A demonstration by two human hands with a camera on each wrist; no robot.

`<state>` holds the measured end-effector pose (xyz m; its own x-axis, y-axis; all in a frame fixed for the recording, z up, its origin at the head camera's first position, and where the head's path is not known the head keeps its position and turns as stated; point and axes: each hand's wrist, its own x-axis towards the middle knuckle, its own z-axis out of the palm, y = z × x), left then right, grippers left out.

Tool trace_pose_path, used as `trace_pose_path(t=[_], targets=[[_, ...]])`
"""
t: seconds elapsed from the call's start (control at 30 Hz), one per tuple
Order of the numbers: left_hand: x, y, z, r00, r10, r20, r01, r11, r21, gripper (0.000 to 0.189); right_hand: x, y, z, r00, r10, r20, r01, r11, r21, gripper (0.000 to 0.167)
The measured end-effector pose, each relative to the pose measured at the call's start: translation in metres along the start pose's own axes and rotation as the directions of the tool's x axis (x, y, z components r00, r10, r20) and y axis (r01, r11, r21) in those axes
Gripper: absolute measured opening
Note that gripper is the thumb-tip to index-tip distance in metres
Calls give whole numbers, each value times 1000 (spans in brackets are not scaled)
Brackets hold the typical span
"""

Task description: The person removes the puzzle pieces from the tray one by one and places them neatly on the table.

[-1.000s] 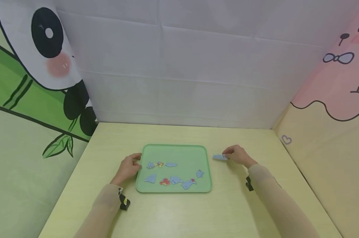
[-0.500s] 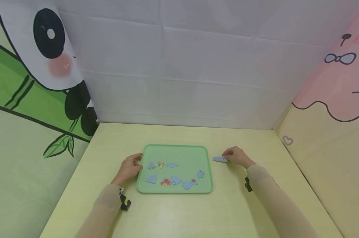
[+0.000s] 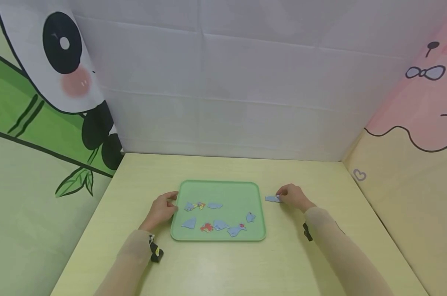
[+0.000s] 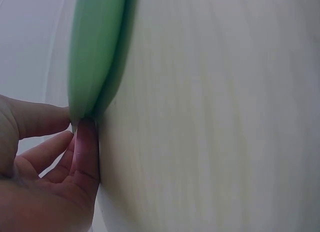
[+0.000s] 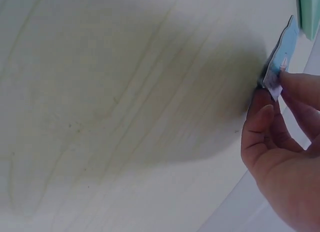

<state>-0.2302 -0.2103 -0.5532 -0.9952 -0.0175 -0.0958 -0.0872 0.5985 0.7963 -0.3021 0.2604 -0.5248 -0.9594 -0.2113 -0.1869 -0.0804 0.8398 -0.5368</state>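
Observation:
My right hand (image 3: pixel 294 197) pinches a light-blue jigsaw puzzle piece (image 3: pixel 272 199) between thumb and fingers, just right of the tray. Seen from the right wrist, the puzzle piece (image 5: pixel 286 49) is thin and flat and stands tilted on edge close over the table. A small printed figure shows beside the fingertip. At the left side of the light-green tray (image 3: pixel 223 190), my left hand (image 3: pixel 161 210) holds the rim. The left wrist view has the thumb and fingers on either side of the tray edge (image 4: pixel 97 47).
Several puzzle pieces lie loose in the tray: a blue one (image 3: pixel 215 205), a red one (image 3: pixel 207 227), and a blue piece (image 3: pixel 251 217) by the right rim. The pale wooden table (image 3: pixel 216 267) ends at a white back sheet (image 3: pixel 223 119). Printed cartoon sheets hang at both sides.
My right hand and its puzzle piece have shifted very slightly down, the piece looking a bit flatter. The left hand stays at the tray rim, and the tray pieces keep their arrangement.

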Motion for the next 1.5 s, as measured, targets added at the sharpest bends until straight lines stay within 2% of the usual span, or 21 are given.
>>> trace_pose_path(t=[0.37, 1.03, 1.3, 1.5], targets=[[2, -2, 2, 1000, -2, 5, 2, 1000, -3, 57, -1, -2, 6, 999, 17, -34, -18, 999, -31, 16], [3, -4, 2, 1000, -9, 6, 9, 1000, 5, 57, -1, -1, 10, 996, -55, -77, 49, 996, -78, 21], [5, -6, 2, 1000, -12, 7, 12, 1000, 0, 57, 2, -9, 10, 994, -76, -80, 68, 993, -101, 24], [5, -5, 2, 1000, -12, 13, 12, 1000, 1, 58, 6, -23, 10, 991, -108, -76, 100, 989, -106, 24]])
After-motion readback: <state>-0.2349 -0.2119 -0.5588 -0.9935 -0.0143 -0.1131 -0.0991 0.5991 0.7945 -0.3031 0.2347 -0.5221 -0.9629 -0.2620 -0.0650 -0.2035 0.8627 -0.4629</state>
